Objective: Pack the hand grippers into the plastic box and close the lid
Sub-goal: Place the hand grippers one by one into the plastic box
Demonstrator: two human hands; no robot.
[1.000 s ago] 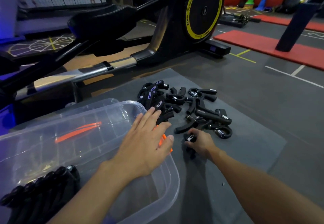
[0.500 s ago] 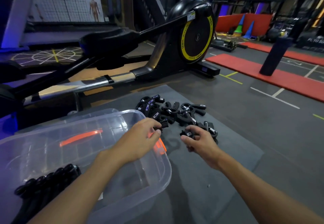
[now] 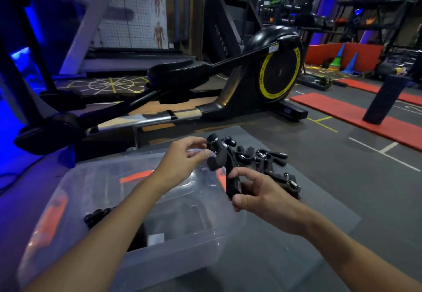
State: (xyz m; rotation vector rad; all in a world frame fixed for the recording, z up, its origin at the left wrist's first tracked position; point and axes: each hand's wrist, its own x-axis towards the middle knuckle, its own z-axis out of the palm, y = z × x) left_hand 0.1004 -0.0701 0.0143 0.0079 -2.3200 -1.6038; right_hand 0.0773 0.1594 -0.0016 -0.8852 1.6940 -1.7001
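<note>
Head view: mid-packing, a hand gripper (image 3: 218,155) was held by the plastic box's (image 3: 171,253) far corner.
Left hand (image 3: 180,166) pinched its top, right hand (image 3: 267,200) curled round a handle; next, probably lowering it inside.

My left forearm (image 3: 118,221) hides most hand grippers (image 3: 96,216) inside the plastic box (image 3: 178,251); my right hand (image 3: 262,198) covers the pile's (image 3: 270,157) near edge.

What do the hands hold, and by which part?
Left hand pinches a hand gripper at its upper end; right hand pinches a handle lower down. One gripper or two: unclear.
</note>
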